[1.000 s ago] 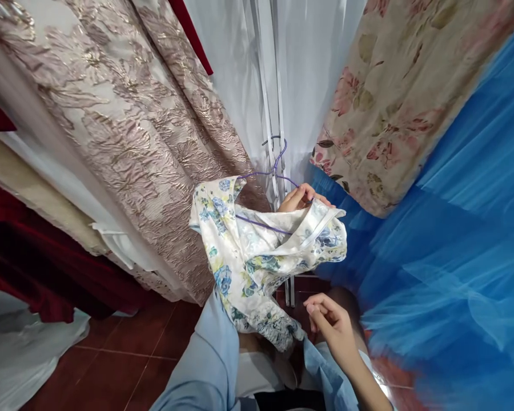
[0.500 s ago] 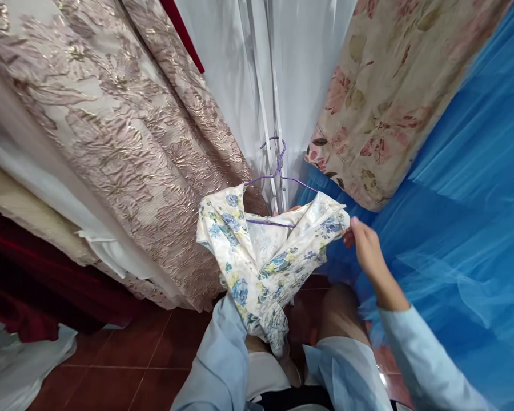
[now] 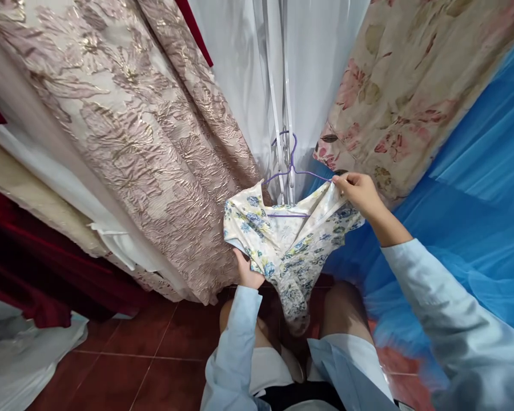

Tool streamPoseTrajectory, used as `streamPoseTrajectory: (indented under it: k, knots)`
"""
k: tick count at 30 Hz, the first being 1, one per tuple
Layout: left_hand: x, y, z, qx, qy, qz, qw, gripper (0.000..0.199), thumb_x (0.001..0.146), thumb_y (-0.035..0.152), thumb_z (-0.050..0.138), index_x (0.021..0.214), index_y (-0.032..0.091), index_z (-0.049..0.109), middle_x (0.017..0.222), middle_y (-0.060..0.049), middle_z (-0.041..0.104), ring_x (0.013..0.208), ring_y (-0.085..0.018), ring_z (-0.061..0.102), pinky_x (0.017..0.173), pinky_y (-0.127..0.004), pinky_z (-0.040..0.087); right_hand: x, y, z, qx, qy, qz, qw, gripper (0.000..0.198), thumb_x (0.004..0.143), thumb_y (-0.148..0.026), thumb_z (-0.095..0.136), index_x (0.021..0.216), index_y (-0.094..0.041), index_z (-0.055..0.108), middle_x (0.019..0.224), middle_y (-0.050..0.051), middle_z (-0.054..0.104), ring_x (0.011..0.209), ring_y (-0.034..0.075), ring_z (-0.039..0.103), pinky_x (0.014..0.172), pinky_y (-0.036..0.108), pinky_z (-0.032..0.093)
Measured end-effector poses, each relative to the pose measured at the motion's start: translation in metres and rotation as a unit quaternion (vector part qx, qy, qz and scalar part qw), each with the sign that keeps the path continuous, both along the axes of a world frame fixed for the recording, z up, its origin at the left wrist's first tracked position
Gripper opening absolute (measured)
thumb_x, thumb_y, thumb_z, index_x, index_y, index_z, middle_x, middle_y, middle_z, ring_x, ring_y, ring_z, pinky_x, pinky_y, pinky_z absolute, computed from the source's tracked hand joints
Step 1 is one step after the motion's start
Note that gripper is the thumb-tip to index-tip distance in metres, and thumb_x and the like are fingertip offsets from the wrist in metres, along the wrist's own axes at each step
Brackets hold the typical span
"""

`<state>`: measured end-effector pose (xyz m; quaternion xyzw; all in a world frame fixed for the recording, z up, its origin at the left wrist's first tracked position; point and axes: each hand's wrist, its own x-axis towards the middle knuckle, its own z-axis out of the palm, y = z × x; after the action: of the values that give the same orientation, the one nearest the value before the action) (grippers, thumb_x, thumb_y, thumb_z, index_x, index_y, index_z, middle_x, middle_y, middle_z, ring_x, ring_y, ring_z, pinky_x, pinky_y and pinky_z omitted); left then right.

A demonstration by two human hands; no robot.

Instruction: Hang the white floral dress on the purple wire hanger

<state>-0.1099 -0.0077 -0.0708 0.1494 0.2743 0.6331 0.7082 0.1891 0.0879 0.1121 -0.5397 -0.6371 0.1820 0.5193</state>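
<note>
A white dress (image 3: 257,220) with blue and yellow flowers hangs on a thin purple wire hanger (image 3: 292,157), its neckline open and its lower part bunched narrow toward the floor. My right hand (image 3: 362,197) pinches the dress's right shoulder edge between thumb and fingers, right by the end of the hanger's arm. My left hand (image 3: 249,273) is at the left side of the dress, below the armhole. Its thumb shows, while its fingers are hidden behind the fabric it holds. The hanger's hook lies in front of white cloth strips.
A pink brocade gown (image 3: 154,148) hangs at left, with dark red cloth (image 3: 47,268) farther left. White fabric (image 3: 235,68) hangs behind. A beige floral garment (image 3: 394,108) and blue tulle (image 3: 462,228) fill the right. Below are red floor tiles (image 3: 124,365) and my knees.
My right hand has moved from the sleeve edge up to the shoulder by the hanger. My left hand has come out from behind the dress to its left side.
</note>
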Motion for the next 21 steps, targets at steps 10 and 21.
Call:
streamPoseTrajectory:
  k: [10, 21]
  knots:
    - [0.067, -0.018, -0.058, -0.003, 0.32, 0.132, 0.938, 0.052, 0.07, 0.042, 0.087, 0.111, 0.016, 0.069, 0.126, -0.012, 0.071, 0.128, -0.028, 0.061, 0.117, -0.044, 0.041, -0.045, 0.041, 0.026, 0.227, -0.12, -0.024, 0.966, 0.008, 0.082, -0.019, 0.06, 0.084, -0.02, 0.067, 0.091, 0.011, 0.072, 0.089, 0.026, 0.062, 0.085, 0.041, 0.051]
    - [0.051, -0.019, -0.054, 0.03, 0.397, 0.221, 0.89, 0.048, 0.079, 0.05, 0.076, 0.111, 0.015, 0.07, 0.125, -0.014, 0.07, 0.137, -0.032, 0.054, 0.119, -0.043, 0.039, -0.089, -0.101, -0.134, 0.141, 0.004, 0.078, 0.987, 0.012, 0.092, -0.031, 0.06, 0.093, -0.02, 0.066, 0.092, 0.009, 0.068, 0.091, 0.024, 0.063, 0.084, 0.039, 0.05]
